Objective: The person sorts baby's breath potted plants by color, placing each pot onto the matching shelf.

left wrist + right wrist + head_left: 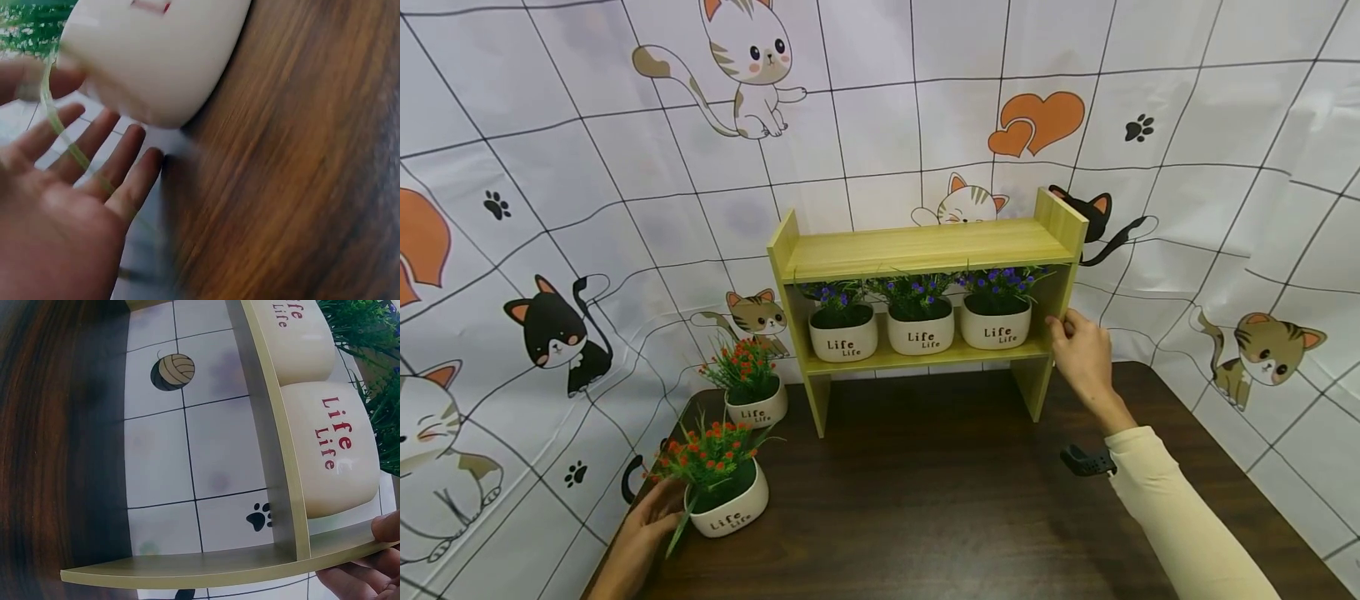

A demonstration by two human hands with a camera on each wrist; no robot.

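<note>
At the table's left, my left hand (643, 529) is beside a white pot of red flowers (727, 504). In the left wrist view its fingers (122, 156) are spread beside the pot (162, 62), and a thin green leaf hangs across the palm. My right hand (1084, 354) pinches the right side panel of a small wooden shelf (925, 247), thumb on the inner side and fingers outside, as the right wrist view also shows. On the shelf's middle board stand three white pots with purple flowers, the rightmost pot (331, 450) being nearest that hand.
A second pot of red flowers (758, 408) stands behind the first, left of the shelf. The dark wooden table (917, 492) meets a wall covering (880, 125) with cats and grid lines. A black watch strap (1086, 461) is at the right wrist.
</note>
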